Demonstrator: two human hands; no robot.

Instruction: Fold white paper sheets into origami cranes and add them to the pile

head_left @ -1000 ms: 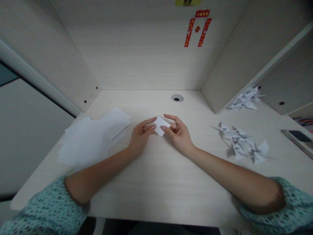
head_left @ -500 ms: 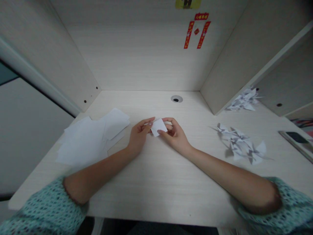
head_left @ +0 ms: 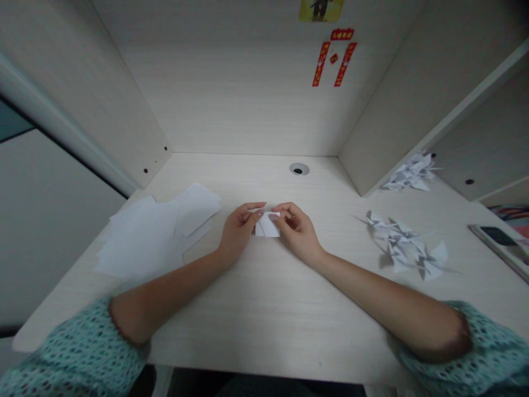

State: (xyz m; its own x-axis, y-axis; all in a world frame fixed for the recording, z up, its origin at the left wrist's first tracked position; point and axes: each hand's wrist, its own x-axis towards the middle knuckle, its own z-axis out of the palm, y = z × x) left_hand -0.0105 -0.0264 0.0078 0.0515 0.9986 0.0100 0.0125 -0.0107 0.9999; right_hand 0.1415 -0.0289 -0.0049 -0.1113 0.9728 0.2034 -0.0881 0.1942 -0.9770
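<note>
Since the earlier frame, the small folded white paper [head_left: 267, 225] has turned from a tilted diamond to sit squarely between the hands, over the wooden desk [head_left: 248, 331]. The left hand [head_left: 238, 231] and right hand [head_left: 297, 231] pinch its edges with their fingertips. Loose white sheets [head_left: 152, 231] lie to the left, folded paper cranes [head_left: 405, 245] to the right.

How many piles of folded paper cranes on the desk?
2: one pile on the desk right of the right hand, another pile farther back at the foot of the right side panel.

white folded paper [head_left: 267, 225], partly behind fingers [head_left: 278, 215] — creases too blurred to tell
</note>
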